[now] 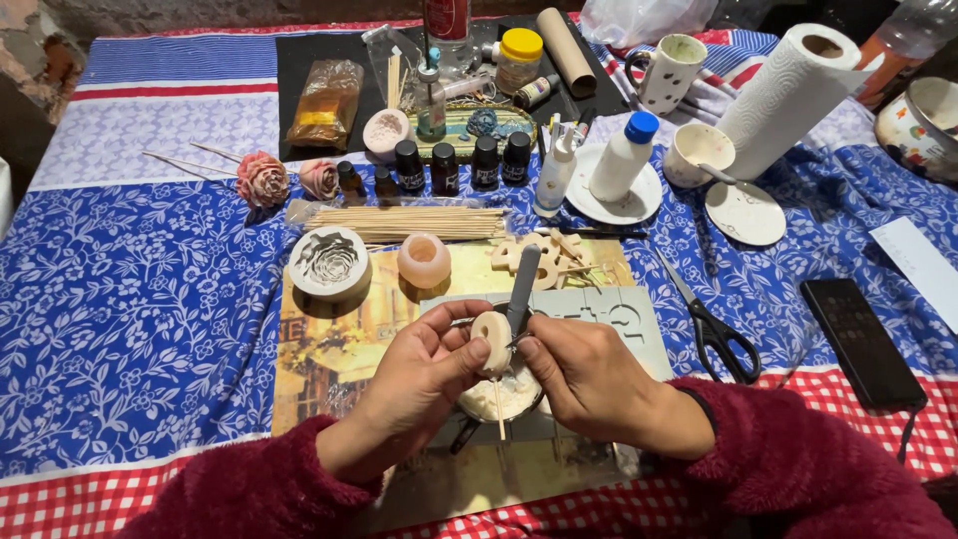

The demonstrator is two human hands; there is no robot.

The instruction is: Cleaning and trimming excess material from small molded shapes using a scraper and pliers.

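Honestly, the small pale plaster disc on a thin stick (491, 342) looks light and crumbly; left hand (419, 384) fingers pinch its rim, right hand (589, 379) fingers close around a grey-handled knife (523, 291) just beside.

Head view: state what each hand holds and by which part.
The left hand pinches a pale round cast piece on a thin stick by its rim. The right hand grips a grey knife-like tool by its lower end, touching the piece.
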